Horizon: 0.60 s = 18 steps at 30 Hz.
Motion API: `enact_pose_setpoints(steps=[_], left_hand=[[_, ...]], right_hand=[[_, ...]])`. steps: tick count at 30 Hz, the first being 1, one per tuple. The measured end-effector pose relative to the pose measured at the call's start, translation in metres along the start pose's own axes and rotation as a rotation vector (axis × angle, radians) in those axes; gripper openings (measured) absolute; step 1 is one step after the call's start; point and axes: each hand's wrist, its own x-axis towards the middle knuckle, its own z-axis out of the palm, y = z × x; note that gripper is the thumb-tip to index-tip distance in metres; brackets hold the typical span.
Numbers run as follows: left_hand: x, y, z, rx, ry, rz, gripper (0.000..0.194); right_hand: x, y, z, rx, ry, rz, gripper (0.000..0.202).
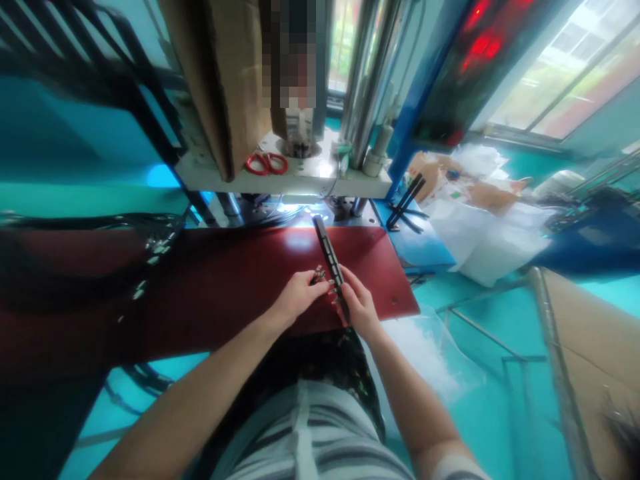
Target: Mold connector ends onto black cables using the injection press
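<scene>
Dark strip (327,245) over red bench (245,267), seemingly part-filled.

Right hand (362,308) grips it, fingers closed; left hand (296,295) pinches small pieces (319,274) (apparently unplaced yet).

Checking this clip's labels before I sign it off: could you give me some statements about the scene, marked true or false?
1. The right hand holds a dark slotted bar. True.
2. The red-handled scissors lie on the red tabletop. False: they lie on the machine's pale ledge.
3. The left hand holds small metal-looking pieces. True.
4. The control panel's lit display glows green. False: it glows red.
5. The bar points straight sideways. False: it slants away from the person.
</scene>
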Motion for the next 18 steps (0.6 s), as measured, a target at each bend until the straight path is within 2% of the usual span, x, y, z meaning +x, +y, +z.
enact_pose_setpoints(steps=[5,10,13,18], left_hand=[[0.001,-0.002,0.003,-0.104,-0.032,-0.045,0.022],[-0.001,-0.008,0.002,-0.058,0.037,0.023,0.024],[-0.003,-0.005,-0.005,-0.046,0.017,0.028,0.028],[-0.001,0.002,-0.021,-0.258,0.186,0.056,0.027]], right_hand=[[0.002,0.002,0.000,-0.044,-0.028,-0.012,0.056],[0.003,0.003,0.003,-0.170,-0.008,-0.042,0.056],[0.002,0.003,0.004,-0.136,-0.002,-0.033,0.057],[0.000,0.002,0.000,-0.003,0.036,0.021,0.057]])
